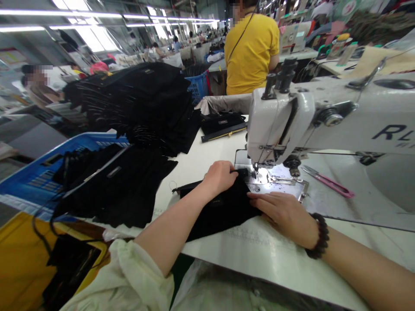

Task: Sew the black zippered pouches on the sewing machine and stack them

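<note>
1. My left hand (220, 176) has its fingers curled in, thumb and fingertips drawn together on the upper edge of the black cloth piece (223, 211), which I have gripped there.
2. My right hand (282, 211) is unclenched: fingers stretched out side by side, tips laid on the cloth's right edge, nothing pinched that I can see. A bracelet (319, 237) of dark beads circles that wrist.
3. The cloth lies on the pale worktable (210, 157), its upper right corner just beside the needle (256, 168). I cannot tell whether the needle is in it. A small mark shows on its face, and my left forearm crosses over part of it.
4. Above is the white sewing machine (281, 125); below the needle I see a shiny metal plate (282, 188).
5. To the plate's right I have snips with pink handles (337, 186), lying on the machine bed.
6. Behind the cloth, well apart from my hands, lie black pouches (222, 123), with a gold zip (230, 133) in front.
7. On my left rises a tall pile of black pieces (139, 103). Nearer me, more black pieces (119, 185) spill from a blue crate (26, 177) onto the table, with a yellow bin (22, 255) lower down.
8. Beyond the machine is a person in a yellow shirt (251, 52), back towards me, with a blue basket (197, 86) to the left.
</note>
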A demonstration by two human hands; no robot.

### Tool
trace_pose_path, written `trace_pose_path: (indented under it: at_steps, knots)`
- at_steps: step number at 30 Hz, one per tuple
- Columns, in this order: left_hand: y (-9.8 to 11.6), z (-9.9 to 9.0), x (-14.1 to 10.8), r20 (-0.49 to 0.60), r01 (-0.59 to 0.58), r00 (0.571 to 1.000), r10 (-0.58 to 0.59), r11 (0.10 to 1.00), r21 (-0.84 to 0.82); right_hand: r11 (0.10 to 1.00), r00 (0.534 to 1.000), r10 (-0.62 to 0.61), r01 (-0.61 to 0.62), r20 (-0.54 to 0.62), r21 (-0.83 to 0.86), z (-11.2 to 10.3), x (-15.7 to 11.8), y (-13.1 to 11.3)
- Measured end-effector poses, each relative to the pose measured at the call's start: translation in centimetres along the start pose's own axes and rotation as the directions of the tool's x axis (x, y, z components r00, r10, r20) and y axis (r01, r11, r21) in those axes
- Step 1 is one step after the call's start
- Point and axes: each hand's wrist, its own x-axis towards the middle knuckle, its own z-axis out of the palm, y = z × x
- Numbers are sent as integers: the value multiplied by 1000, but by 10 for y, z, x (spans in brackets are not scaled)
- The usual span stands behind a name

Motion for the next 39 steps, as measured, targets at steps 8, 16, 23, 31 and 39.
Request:
trace_pose_path:
  at_steps: [8, 16, 23, 31, 39]
  knots:
    - [14, 9, 44, 9, -150, 989, 150, 989, -3, 964, 998, 53, -58, -24, -260, 2, 8, 9]
    - [16, 12, 47, 19, -316, 948, 316, 948, -35, 956, 996, -77, 85, 41, -281, -5, 1, 11]
    - [14, 9, 39, 26, -429, 903, 429, 903, -6, 960, 989, -106, 129, 103, -249, -10, -1, 7]
    - [15, 6, 38, -16, -410, 912, 411, 906, -109, 962, 994, -89, 103, 63, -253, -8, 0, 2]
    - [14, 8, 38, -15, -408, 912, 410, 903, -137, 951, 993, -92, 109, 72, -289, -8, 1, 1]
